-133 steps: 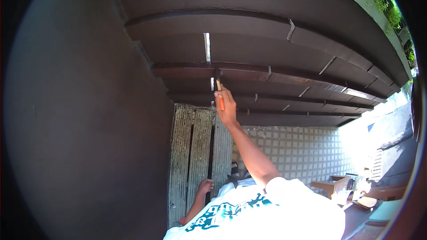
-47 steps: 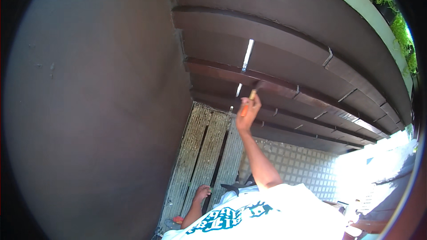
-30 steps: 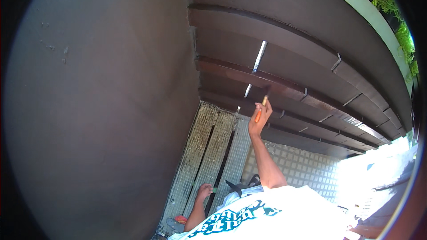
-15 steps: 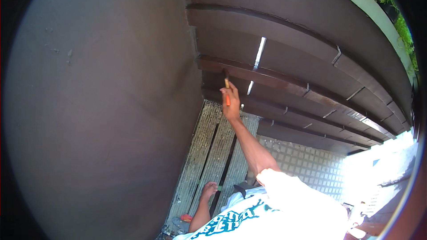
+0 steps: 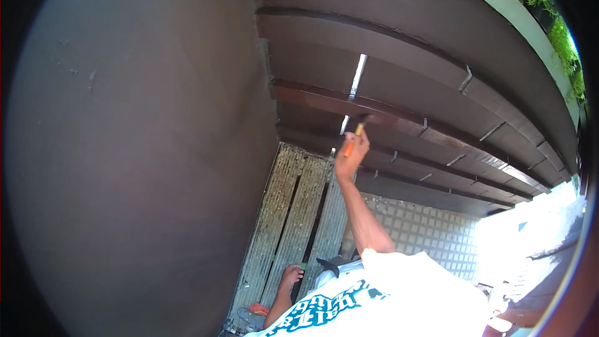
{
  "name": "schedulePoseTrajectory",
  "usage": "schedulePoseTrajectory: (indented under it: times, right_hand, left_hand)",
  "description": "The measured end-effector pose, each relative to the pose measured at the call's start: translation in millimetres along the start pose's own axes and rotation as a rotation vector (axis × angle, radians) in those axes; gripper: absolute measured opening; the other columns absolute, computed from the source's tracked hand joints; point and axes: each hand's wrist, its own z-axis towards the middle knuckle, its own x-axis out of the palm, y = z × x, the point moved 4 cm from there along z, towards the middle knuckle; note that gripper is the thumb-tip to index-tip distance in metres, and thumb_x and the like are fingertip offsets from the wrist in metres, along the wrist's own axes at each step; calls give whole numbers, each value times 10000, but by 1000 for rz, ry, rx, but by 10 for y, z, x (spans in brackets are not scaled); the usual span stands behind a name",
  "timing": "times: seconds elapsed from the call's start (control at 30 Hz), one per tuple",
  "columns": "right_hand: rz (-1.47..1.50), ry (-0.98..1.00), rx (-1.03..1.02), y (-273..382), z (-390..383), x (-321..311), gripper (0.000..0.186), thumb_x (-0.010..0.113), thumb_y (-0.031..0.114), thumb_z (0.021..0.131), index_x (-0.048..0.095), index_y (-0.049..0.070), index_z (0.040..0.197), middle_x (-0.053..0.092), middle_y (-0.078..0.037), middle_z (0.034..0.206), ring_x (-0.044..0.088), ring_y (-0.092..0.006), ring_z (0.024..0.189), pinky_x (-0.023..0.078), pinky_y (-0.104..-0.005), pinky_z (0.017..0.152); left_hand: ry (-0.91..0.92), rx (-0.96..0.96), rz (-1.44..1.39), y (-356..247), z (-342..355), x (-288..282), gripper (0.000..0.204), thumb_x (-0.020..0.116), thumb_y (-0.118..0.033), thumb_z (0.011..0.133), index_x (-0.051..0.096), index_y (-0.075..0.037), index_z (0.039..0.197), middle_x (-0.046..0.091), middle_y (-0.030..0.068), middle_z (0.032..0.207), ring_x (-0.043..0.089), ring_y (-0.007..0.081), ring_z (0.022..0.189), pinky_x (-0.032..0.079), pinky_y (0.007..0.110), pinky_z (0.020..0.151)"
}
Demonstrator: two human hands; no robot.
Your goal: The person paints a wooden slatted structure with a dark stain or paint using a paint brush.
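My right hand (image 5: 350,153) grips a paintbrush (image 5: 357,133) with an orange-and-yellow handle and dark bristles, raised against a brown horizontal rail (image 5: 312,97). The rail looks glossier and redder than the dark brown panels around it, and narrow light slits (image 5: 358,75) cut between the rails. Low down, my left hand (image 5: 291,276) has curled fingers around or beside a small green thing (image 5: 302,267), too small to name, above weathered grey planks (image 5: 281,212).
A broad dark brown wall (image 5: 143,150) fills the left. Square paving (image 5: 424,231) lies below the rails, green plants (image 5: 564,50) hang at the upper right, and sandals (image 5: 253,318) with some red rest near my left arm.
My right hand with the brush has swung rightward along the rail from its position half a second ago, after an earlier sweep left. My left hand stays low.
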Motion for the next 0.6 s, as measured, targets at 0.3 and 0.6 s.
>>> schedulePoseTrajectory:
  times: [0.3, 0.6]
  right_hand:
    - [344, 301, -51, 459, -32, 493, 209, 569, 217, 1039, 703, 59, 1061, 571, -211, 1372, 538, -384, 1278, 418, -451, 1083]
    - [193, 64, -37, -285, 270, -624, 182, 586, 162, 1032, 706, 28, 1064, 590, -228, 1321, 569, -370, 1257, 423, -434, 1081]
  left_hand:
    - [57, 42, 56, -442, 102, 27, 291, 557, -217, 968, 626, -87, 1218, 735, 77, 1045, 719, 173, 843, 557, 332, 721]
    - [58, 21, 89, -264, 287, -94, 268, 536, -207, 988, 634, -94, 1210, 734, 70, 1016, 701, 171, 792, 540, 344, 697]
